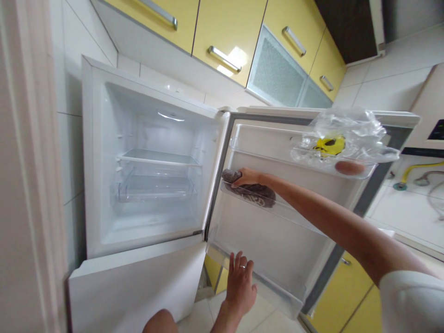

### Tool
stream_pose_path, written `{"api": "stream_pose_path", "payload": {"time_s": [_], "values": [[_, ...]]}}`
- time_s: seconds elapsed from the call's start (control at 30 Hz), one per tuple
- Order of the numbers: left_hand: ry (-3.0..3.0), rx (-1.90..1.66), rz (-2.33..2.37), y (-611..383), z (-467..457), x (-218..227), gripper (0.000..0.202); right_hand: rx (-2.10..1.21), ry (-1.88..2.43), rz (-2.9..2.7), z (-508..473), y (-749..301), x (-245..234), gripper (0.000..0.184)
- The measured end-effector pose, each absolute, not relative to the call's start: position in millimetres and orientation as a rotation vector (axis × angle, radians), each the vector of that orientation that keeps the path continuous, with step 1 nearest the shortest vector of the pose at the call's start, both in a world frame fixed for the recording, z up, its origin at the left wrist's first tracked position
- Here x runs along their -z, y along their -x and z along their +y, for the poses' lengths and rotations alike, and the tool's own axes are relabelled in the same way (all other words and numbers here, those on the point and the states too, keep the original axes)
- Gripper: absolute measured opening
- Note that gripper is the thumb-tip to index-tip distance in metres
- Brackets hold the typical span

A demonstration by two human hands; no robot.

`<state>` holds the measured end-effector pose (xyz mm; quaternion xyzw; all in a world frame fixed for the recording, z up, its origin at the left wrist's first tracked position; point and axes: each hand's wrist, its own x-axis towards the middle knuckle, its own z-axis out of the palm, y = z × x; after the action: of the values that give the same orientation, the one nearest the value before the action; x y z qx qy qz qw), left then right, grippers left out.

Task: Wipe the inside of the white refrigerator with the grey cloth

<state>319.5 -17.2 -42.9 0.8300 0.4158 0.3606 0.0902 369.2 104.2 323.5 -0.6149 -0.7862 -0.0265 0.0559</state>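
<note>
The upper fridge compartment (152,166) stands open and its door (270,231) swings out to the right. My right hand (248,177) reaches into the middle door shelf (277,210) and presses a dark grey-brown cloth (255,192) against it, fingers closed on the cloth. My left hand (240,284) rests on the rim of the bottom door shelf (256,282), fingers spread flat, a ring on one finger. The top door shelf (312,162) holds a crumpled clear plastic bag (347,129) with something yellow and black (331,145) inside, and an egg (349,167) beside it.
Inside the compartment are a glass shelf (157,158) and a clear tray (154,187), both bare. The lower fridge door (138,286) is closed. Yellow wall cabinets (229,37) hang above. A white counter with a hose (416,173) lies at right, yellow base cabinets (343,296) below.
</note>
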Motion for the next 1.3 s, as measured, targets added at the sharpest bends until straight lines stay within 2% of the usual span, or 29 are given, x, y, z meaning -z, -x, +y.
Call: {"api": "stream_pose_path", "payload": {"time_s": [0.17, 0.37, 0.5, 0.6, 0.73, 0.83, 0.97, 1.1, 1.23, 1.3], "values": [[-2.458, -0.991, 1.203, -316.5, -15.4, 41.2, 0.064, -0.242, 1.762, -2.422, 101.9, -381.7, -325.2, 0.032], [-2.452, -0.953, 1.152, -312.5, -12.7, 42.5, 0.062, -0.604, 1.823, -2.397, 95.0, -403.6, -335.5, 0.044], [-2.457, -0.981, 1.129, -313.3, -10.4, 51.2, 0.066, -0.654, 1.94, -2.341, 65.5, -430.1, -342.8, 0.036], [-2.46, -1.052, 1.156, -316.0, -9.0, 58.4, 0.068, -0.497, 1.941, -2.363, 31.1, -453.7, -344.7, 0.026], [-2.483, -1.114, 1.193, -319.9, -7.3, 64.3, 0.072, -0.22, 1.888, -2.383, -12.1, -479.8, -340.8, 0.024], [-2.501, -1.163, 1.194, -322.8, -5.6, 68.5, 0.073, 0.111, 1.787, -2.339, -33.4, -491.6, -333.0, 0.033], [-2.51, -1.223, 1.182, -325.3, -2.5, 75.5, 0.074, 0.723, 1.731, -2.124, -48.9, -503.7, -319.4, 0.054], [-2.499, -1.223, 1.164, -325.2, 0.0, 80.6, 0.074, 1.238, 1.646, -1.886, -57.3, -517.2, -307.7, 0.062], [-2.48, -1.228, 1.168, -325.3, -1.6, 80.6, 0.072, 1.494, 1.576, -1.853, -48.1, -525.3, -301.2, 0.068], [-2.473, -1.223, 1.176, -325.7, -2.9, 79.7, 0.071, 1.544, 1.583, -1.882, -34.4, -523.9, -301.0, 0.065]]}}
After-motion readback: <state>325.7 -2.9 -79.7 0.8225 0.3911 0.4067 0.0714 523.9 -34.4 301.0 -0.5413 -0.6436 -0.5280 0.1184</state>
